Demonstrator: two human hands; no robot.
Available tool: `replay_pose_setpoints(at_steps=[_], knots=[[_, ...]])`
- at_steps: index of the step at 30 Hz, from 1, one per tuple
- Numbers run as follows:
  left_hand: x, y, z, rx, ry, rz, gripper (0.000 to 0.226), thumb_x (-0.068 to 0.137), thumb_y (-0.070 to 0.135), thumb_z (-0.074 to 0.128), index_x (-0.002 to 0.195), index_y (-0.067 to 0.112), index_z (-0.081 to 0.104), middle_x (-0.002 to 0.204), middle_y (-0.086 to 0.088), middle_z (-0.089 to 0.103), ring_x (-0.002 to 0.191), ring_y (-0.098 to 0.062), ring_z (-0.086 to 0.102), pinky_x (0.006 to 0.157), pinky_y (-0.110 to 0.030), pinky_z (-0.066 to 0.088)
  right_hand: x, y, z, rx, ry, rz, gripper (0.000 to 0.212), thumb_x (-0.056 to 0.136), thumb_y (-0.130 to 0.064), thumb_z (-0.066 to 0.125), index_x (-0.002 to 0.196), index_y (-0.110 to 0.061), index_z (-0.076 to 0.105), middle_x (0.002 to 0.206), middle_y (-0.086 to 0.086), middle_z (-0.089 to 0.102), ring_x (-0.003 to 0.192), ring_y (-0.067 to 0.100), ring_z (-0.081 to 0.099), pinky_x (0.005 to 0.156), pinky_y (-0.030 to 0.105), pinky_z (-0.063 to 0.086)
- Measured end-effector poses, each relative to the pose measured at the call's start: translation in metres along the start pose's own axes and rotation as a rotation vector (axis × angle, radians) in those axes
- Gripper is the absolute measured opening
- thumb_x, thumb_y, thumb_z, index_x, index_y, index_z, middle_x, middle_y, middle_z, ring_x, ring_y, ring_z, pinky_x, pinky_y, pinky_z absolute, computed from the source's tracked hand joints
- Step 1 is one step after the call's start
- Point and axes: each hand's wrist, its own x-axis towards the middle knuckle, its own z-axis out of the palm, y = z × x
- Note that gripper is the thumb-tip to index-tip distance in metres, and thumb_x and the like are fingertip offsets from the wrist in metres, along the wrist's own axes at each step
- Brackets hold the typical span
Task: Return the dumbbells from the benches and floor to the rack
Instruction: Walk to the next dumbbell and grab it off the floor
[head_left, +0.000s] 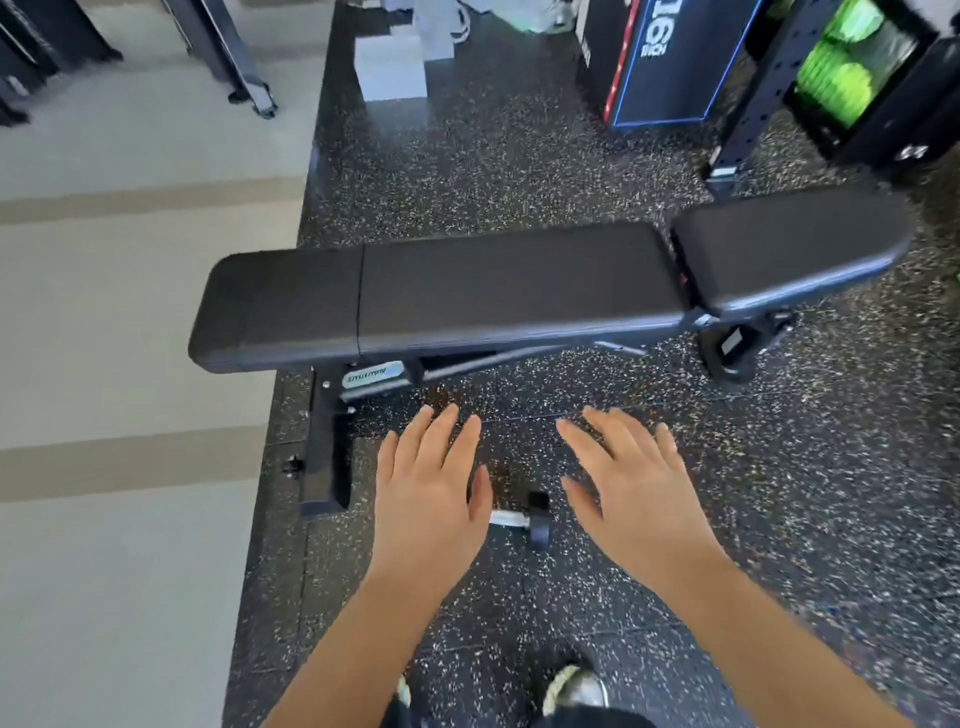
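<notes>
Left hand (426, 488): stretched forward at lower centre, palm down, fingers straight and close together, thumb out to the side; wide open, held nothing.
Right hand (631, 483): reached out just right of it, palm down, fingers straight and slightly spread; likewise open, gripped nothing.
Floor (519, 171): black rubber with pale specks over the centre and right; met pale grey flooring (130, 312) with tan stripes along a straight edge on the left.
Bench (441, 296): black, padded, stretched flat across the middle of the frame, above both hands.
Room: dark box (670, 62) with a blue edge at upper right, a black post (769, 88) with holes beside it, a white block (392, 67) at top centre.
Dumbbell (524, 519): small, lay on the speckled floor at lower centre, between the two hands in the frame; silvery handle, one black head on show, the other end hidden behind the left hand.
Shoe (574, 688): pale, at the bottom edge.
</notes>
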Motion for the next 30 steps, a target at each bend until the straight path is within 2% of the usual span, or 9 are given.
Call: replay_pose_setpoints(at_steps=[4, 8, 12, 17, 22, 27, 30], knots=[[0.007, -0.057, 0.096, 0.004, -0.076, -0.028, 0.045, 0.08, 0.018, 0.063, 0.123, 0.009, 0.054, 0.128, -0.013, 0.055, 0.124, -0.032, 0.046, 0.104, -0.051, 0.028, 0.039, 0.012, 0.105, 0.01, -0.008, -0.021, 0.051, 0.083, -0.03, 0.062, 0.131, -0.018, 0.048, 0.134, 0.013, 0.051, 0.126, 0.034, 0.045, 0.101, 0.061, 0.031], [0.011, -0.11, 0.189, 0.004, -0.165, -0.067, 0.046, 0.087, 0.023, 0.054, 0.131, 0.013, 0.045, 0.139, -0.009, 0.045, 0.131, -0.028, 0.034, 0.11, -0.043, 0.02, 0.072, 0.03, 0.208, -0.013, -0.101, -0.055, 0.056, 0.091, -0.041, 0.044, 0.142, -0.026, 0.027, 0.147, 0.006, 0.034, 0.137, 0.026, 0.028, 0.111, 0.053, 0.018], [0.016, -0.146, 0.278, -0.062, -0.222, -0.087, 0.05, 0.09, 0.028, 0.046, 0.138, 0.019, 0.034, 0.147, -0.002, 0.033, 0.137, -0.02, 0.021, 0.112, -0.034, 0.008, 0.099, 0.051, 0.3, -0.059, -0.138, -0.123, 0.057, 0.091, -0.041, 0.043, 0.143, -0.025, 0.025, 0.147, 0.009, 0.035, 0.137, 0.028, 0.028, 0.11, 0.055, 0.018], [0.018, -0.179, 0.376, 0.099, -0.333, 0.116, 0.054, 0.093, 0.033, 0.036, 0.143, 0.021, 0.02, 0.152, 0.0, 0.021, 0.14, -0.018, 0.012, 0.114, -0.035, 0.002, 0.124, 0.08, 0.401, -0.122, -0.202, -0.234, 0.059, 0.094, -0.042, 0.035, 0.145, -0.028, 0.011, 0.153, 0.008, 0.02, 0.14, 0.027, 0.016, 0.113, 0.054, 0.008], [0.007, -0.205, 0.448, 0.161, -0.394, 0.23, 0.054, 0.095, 0.035, 0.03, 0.144, 0.023, 0.01, 0.154, -0.001, 0.013, 0.141, -0.018, 0.005, 0.114, -0.038, 0.0, 0.14, 0.1, 0.469, -0.143, -0.204, -0.256, 0.06, 0.094, -0.043, 0.034, 0.146, -0.029, 0.008, 0.153, 0.007, 0.019, 0.141, 0.027, 0.013, 0.113, 0.053, 0.006], [-0.018, -0.228, 0.486, 0.145, -0.399, 0.247, 0.06, 0.093, 0.04, 0.029, 0.144, 0.023, 0.002, 0.155, -0.002, 0.006, 0.141, -0.019, 0.002, 0.113, -0.036, -0.002, 0.141, 0.107, 0.516, -0.117, -0.226, -0.268, 0.062, 0.092, -0.046, 0.036, 0.145, -0.028, 0.011, 0.152, 0.004, 0.022, 0.14, 0.024, 0.016, 0.113, 0.051, 0.008], [-0.033, -0.238, 0.497, 0.109, -0.375, 0.21, 0.063, 0.092, 0.042, 0.032, 0.144, 0.022, 0.003, 0.154, -0.003, 0.007, 0.14, -0.02, 0.005, 0.113, -0.035, 0.002, 0.133, 0.104, 0.539, -0.103, -0.251, -0.277, 0.062, 0.091, -0.047, 0.038, 0.145, -0.028, 0.014, 0.15, 0.003, 0.027, 0.137, 0.023, 0.023, 0.112, 0.049, 0.015]])
